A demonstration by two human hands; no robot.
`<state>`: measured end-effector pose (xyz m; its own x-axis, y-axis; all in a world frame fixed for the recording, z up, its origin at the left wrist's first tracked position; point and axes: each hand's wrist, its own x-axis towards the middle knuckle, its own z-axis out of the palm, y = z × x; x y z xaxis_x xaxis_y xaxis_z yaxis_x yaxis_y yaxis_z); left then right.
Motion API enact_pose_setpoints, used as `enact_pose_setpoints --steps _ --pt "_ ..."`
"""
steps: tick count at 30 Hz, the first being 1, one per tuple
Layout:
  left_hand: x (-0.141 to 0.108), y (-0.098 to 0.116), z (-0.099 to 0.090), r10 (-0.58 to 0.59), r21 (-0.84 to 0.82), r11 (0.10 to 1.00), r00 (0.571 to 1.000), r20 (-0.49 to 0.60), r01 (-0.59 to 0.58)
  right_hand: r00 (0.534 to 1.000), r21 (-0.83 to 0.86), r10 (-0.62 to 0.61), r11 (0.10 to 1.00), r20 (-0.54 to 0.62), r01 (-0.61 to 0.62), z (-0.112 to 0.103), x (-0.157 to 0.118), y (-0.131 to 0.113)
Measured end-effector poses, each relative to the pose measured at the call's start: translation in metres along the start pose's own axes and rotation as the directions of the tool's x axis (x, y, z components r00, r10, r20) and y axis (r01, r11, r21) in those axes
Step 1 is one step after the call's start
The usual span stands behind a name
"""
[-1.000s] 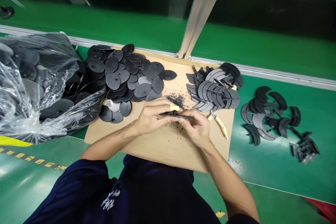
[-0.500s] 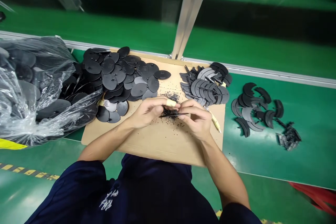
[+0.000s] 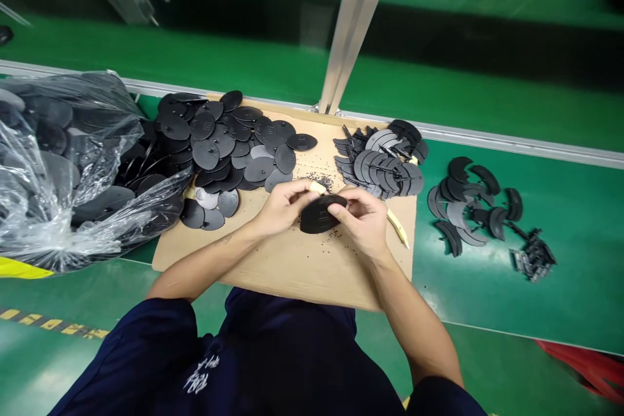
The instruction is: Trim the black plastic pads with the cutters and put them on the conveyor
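Over the cardboard sheet (image 3: 292,266), my right hand (image 3: 363,218) grips a black oval disc (image 3: 319,214) by its right side, thumb on top. My left hand (image 3: 287,205), with yellow tape on a finger, is closed at the disc's upper left edge; whatever its fingertips pinch is too small to make out. Tiny black pieces (image 3: 322,180) lie scattered behind and beneath the disc. Many more black oval discs (image 3: 205,153) are heaped at the left of the cardboard. Curved black parts (image 3: 377,166) are stacked at its right, near a yellow-handled tool (image 3: 398,227).
A clear plastic bag (image 3: 88,208) of discs fills the left side. On the green table (image 3: 487,292) at right lie loose curved parts (image 3: 458,201) and a small pile of black pieces (image 3: 533,257). A metal post (image 3: 353,26) rises behind the cardboard.
The disc has turned from edge-on to show its broad face. My left hand has shifted slightly, and its fingers have drawn together near the disc's edge.
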<state>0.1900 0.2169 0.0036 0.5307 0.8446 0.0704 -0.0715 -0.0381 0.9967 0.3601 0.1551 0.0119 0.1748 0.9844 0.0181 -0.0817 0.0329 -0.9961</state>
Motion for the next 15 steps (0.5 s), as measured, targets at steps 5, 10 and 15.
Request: enact_pose_setpoints --steps 5,10,15 --pt "0.007 -0.010 -0.001 -0.095 -0.116 0.988 0.995 0.034 0.098 0.996 0.009 0.032 0.999 -0.089 -0.031 0.003 0.001 0.000" --pt "0.006 -0.008 -0.007 -0.087 -0.120 0.989 0.996 -0.010 0.085 0.999 -0.015 0.052 0.999 -0.008 -0.052 0.001 -0.005 -0.002" --pt "0.000 0.001 -0.013 -0.111 -0.122 0.986 0.994 -0.001 0.110 0.973 -0.332 -0.222 0.915 0.060 0.229 -0.008 -0.012 -0.007"
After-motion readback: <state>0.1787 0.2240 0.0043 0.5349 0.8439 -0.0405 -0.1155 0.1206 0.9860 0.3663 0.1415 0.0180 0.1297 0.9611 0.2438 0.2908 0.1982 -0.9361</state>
